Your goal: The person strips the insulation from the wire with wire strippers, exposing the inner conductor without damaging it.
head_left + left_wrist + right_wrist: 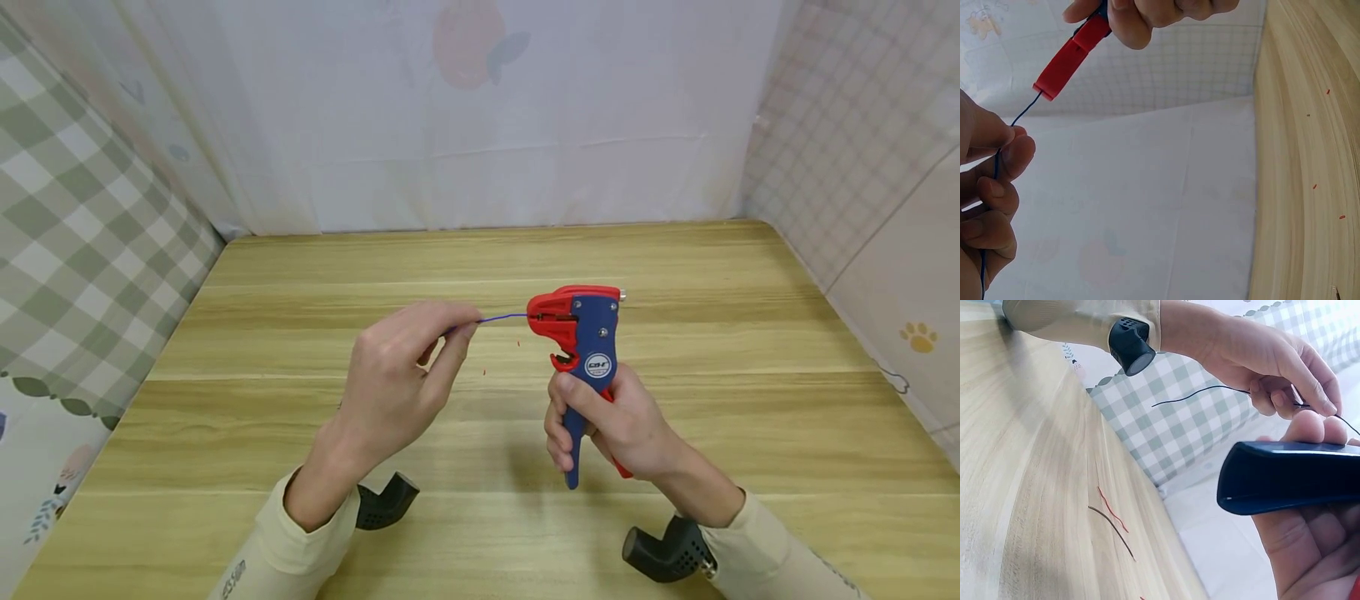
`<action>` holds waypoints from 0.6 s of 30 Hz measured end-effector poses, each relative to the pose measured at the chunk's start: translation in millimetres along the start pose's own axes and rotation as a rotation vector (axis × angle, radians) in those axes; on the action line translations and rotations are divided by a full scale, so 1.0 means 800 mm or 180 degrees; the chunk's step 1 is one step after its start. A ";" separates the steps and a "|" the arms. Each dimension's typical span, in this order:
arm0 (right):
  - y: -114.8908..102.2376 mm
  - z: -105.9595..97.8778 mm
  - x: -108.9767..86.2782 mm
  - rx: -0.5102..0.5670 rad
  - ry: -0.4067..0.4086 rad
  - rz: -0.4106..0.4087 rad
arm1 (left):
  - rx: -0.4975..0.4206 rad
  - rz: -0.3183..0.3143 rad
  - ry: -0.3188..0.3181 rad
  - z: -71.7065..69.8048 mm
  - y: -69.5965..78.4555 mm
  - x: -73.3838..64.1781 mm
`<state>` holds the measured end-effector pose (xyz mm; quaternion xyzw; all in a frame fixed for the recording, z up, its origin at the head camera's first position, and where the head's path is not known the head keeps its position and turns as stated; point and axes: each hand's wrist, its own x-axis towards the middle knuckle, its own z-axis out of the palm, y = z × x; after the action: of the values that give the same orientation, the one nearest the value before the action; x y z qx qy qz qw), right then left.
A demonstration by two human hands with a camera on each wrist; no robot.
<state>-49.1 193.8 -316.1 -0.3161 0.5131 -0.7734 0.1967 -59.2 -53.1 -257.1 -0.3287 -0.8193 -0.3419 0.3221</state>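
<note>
My left hand pinches a thin blue wire between thumb and forefinger. One end of the wire meets the red nose of a red-and-blue wire stripper; how deep it sits is hidden. The wire's other end trails loose behind the left hand in the right wrist view, where the wire bends in a gentle curve. My right hand grips the stripper by its handles, holding it upright above the table with the nose toward the left hand. In the left wrist view the stripper's red nose points at the pinching fingers.
On the wooden table lie a short red wire and a dark wire. Several tiny red scraps are scattered there too. A white curtain closes the back, and a green checked cloth hangs at the left.
</note>
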 end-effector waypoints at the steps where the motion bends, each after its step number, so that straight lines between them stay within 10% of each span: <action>1: 0.000 0.000 0.000 0.0003 0.0014 0.0004 | 0.0002 0.0002 -0.0002 0.000 0.000 0.000; 18: 0.002 0.006 -0.001 -0.0231 0.0245 0.0070 | 0.0019 0.0023 -0.0013 0.000 0.000 -0.001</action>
<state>-45.8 190.4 -316.6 -0.2874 0.5515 -0.7636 0.1737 -58.7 -53.4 -257.5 -0.3314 -0.8198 -0.3376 0.3226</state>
